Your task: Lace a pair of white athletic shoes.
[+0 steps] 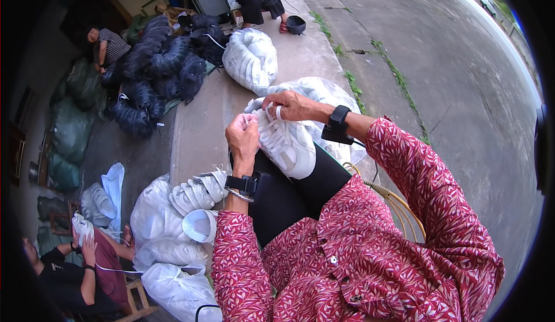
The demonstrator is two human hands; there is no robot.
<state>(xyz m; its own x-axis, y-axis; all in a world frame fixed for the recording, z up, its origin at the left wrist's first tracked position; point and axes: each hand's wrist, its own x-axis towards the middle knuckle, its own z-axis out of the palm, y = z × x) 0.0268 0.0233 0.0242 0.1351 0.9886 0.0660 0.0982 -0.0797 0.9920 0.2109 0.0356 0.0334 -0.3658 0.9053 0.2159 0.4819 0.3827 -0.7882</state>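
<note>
A white fabric sneaker (292,153), likely light and pliable, best steadied underneath, is pinched near its laces (278,139) by left hand (243,135) and right hand (290,105).

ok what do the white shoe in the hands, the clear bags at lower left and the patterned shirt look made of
White shoe: likely matt mesh, given its finely textured patches, with smoother, probably synthetic panels.
Clear bags: thin, shiny plastic film, wrinkled and see-through.
Patterned shirt: soft, matt cloth, going by its loose folds; cotton or blend, I can't tell.
</note>
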